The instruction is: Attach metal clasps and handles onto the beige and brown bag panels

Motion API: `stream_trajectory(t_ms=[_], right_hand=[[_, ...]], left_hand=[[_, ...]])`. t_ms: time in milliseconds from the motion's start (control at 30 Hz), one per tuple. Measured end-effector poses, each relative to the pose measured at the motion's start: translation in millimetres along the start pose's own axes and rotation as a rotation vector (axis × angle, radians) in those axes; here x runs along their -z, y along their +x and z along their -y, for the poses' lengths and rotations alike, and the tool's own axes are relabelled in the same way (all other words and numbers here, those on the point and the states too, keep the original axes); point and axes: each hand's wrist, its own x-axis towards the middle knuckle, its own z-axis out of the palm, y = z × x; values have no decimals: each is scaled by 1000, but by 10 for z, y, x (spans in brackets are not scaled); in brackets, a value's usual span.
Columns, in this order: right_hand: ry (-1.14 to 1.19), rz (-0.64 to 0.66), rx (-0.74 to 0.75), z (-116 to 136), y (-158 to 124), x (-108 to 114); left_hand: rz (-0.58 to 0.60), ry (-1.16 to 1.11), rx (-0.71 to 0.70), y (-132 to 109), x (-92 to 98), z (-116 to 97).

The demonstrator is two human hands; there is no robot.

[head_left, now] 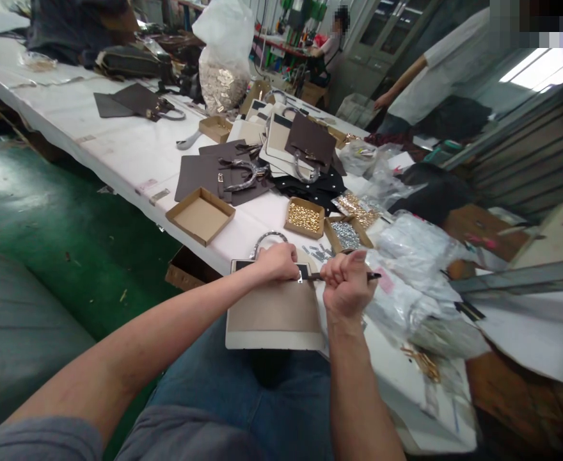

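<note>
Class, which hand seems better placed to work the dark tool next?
Likely the right hand: it grips the dark tool, while the left hand rests on the beige panel near the tool's tip.

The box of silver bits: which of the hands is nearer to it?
Right. The right hand is just this side of the box; the left hand is farther, to its left.
</note>
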Motion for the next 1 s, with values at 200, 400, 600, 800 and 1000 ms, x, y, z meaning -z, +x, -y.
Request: stream_trajectory(t_ms=[200, 400, 600, 800, 1000], right_hand=[[-42, -41, 72, -188, -81, -219], [-150, -33, 69, -185, -121, -316], [-141, -50, 33, -250, -86, -383], [-245, -17, 34, -347, -77, -363], [-330, 21, 15, -307, -122, -357]], left_hand=[[-19, -22, 0, -8, 5, 43], [-9, -16, -33, -12, -7, 101], [-11, -10, -86, -7, -31, 167], [25, 21, -66, 27, -15, 94], [69, 14, -32, 40, 37, 24]])
